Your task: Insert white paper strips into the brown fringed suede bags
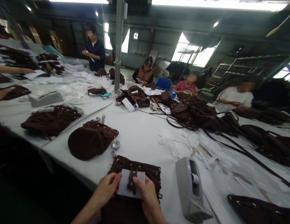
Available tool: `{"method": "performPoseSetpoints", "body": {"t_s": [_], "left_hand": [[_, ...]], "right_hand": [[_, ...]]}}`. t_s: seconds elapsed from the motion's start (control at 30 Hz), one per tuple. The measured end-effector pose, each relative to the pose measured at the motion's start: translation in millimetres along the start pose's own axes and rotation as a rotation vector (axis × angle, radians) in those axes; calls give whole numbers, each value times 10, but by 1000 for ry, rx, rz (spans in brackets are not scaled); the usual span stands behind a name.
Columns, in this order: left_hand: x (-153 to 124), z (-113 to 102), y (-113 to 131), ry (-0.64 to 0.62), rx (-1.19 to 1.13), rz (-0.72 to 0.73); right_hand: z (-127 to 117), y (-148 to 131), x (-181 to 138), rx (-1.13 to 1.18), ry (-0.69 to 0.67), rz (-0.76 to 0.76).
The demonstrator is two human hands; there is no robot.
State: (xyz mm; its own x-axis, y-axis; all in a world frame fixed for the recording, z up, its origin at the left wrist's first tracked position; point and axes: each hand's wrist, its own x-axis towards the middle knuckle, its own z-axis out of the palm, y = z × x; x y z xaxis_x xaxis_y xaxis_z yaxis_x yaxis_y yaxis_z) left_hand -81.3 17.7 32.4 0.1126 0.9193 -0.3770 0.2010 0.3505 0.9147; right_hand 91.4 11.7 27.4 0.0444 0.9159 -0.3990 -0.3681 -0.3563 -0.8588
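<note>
- White paper wrap (126,186) lies on the brown fringed bag (145,171) at the table's (140,133) near edge, with the drawstring tassel (132,182) upright across it.
- Left hand (107,188) pinches the wrap's nine o'clock edge.
- Right hand (147,194) closes at three o'clock, thumb against the tassel.
- Tape dispenser (190,186) sits at three o'clock.

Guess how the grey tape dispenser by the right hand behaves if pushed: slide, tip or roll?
The grey tape dispenser has a long flat base, so it would probably slide on the white table rather than tip. Its blocky body looks weighted, likely heavy for its size. No rolling.
</note>
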Motion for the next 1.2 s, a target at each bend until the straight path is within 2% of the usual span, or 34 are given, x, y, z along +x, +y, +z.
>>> {"method": "performPoseSetpoints", "body": {"t_s": [0.1, 0.17, 0.27, 0.43, 0.67, 0.8, 0.97, 1.07, 1.2], "left_hand": [[27, 162, 0, -219, -280, -170], [68, 282, 12, -256, -425, -225], [152, 390, 31, -215, -427, -214], [173, 404, 64, -167, -433, -199], [43, 399, 13, -165, -503, -219], [73, 390, 1, -205, -543, -220], [116, 393, 21, -185, -641, -165], [154, 415, 17, -197, -677, -108], [205, 434, 30, -197, -713, -108]], "right_hand": [[-9, -13, -23, -32, 2, -18], [-29, -29, -28, -69, 12, -46], [-72, -71, -29, -182, 19, -132], [-124, -97, -61, -389, 66, -255], [-139, -60, -198, -428, 65, -252], [-125, -88, -251, -373, 100, -251], [-144, -23, -271, -342, 147, -226], [-158, 18, -268, -370, 198, -246], [-147, -1, -254, -468, 254, -281]]}}
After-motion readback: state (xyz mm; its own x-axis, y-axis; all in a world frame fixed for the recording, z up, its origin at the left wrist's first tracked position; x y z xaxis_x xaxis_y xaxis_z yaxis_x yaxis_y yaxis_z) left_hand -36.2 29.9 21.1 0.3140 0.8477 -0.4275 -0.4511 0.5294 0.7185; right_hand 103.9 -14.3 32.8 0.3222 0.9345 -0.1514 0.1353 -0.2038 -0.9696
